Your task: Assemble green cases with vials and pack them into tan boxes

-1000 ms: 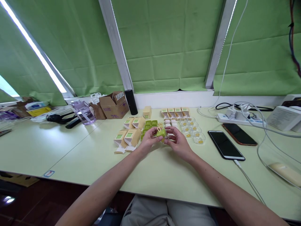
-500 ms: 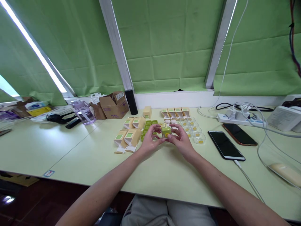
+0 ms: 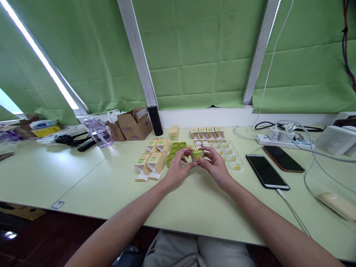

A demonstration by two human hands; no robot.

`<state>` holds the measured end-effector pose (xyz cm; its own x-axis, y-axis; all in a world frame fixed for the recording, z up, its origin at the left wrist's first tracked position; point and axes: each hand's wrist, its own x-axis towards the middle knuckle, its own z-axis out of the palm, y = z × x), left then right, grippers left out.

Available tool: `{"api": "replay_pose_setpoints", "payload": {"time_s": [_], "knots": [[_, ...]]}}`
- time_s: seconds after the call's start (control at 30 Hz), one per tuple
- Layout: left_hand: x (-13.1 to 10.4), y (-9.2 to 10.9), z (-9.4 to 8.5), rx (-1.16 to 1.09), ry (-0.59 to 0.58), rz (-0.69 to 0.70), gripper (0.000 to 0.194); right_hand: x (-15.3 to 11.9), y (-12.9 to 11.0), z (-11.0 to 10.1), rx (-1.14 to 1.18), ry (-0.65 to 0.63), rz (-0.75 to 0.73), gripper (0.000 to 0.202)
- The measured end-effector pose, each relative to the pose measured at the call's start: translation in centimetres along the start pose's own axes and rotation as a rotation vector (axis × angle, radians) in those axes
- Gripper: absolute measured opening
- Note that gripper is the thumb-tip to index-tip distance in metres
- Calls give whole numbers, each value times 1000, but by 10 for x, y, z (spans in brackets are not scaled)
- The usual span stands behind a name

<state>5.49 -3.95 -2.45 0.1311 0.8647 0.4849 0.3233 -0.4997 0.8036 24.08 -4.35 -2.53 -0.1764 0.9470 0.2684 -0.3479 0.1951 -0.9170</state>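
Small green-topped container (image 3: 197, 157) is held above the table (image 3: 200, 207), mid-view, between left hand (image 3: 179, 170) and right hand (image 3: 217, 167). Grip: fingers and thumbs of both hands are closed on its sides.

Surroundings: green cups (image 3: 174, 148) are grouped just behind the left hand, partly hidden by it. Cream boxes (image 3: 156, 161) are stood left of that, flaps open. Clear containers (image 3: 235, 164) with yellow dots are clustered just right of and behind the right hand. Straight behind, pink rolls (image 3: 201, 143) and the rear box row (image 3: 210, 133) are lined up, so the way back is crowded. Farther right: white-framed phone (image 3: 267, 171), second phone (image 3: 283, 158), power strip (image 3: 283, 140). A white cable (image 3: 296, 213) is run from the first phone across the near edge.

Edges: near table edge is crossed by both forearms. Bare tabletop is seen between forearms, and more left of the cream boxes, up to the purple bottle (image 3: 98, 132).
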Motion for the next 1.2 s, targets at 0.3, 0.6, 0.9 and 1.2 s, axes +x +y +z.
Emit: {"api": "replay_pose_setpoints", "payload": {"time_s": [0.3,0.6,0.9,1.2], "knots": [[-1,-1,-2,-172,-28,54,55,4,5,-7,340,-26,147,41],[0,2,-4,-172,8,10,43,6,8,-11,372,32,172,31],[0,5,-4,-151,11,-8,44,4,6,-11,377,19,148,44],[0,5,-5,-150,-11,-8,48,0,-1,-3,314,77,78,56]]}}
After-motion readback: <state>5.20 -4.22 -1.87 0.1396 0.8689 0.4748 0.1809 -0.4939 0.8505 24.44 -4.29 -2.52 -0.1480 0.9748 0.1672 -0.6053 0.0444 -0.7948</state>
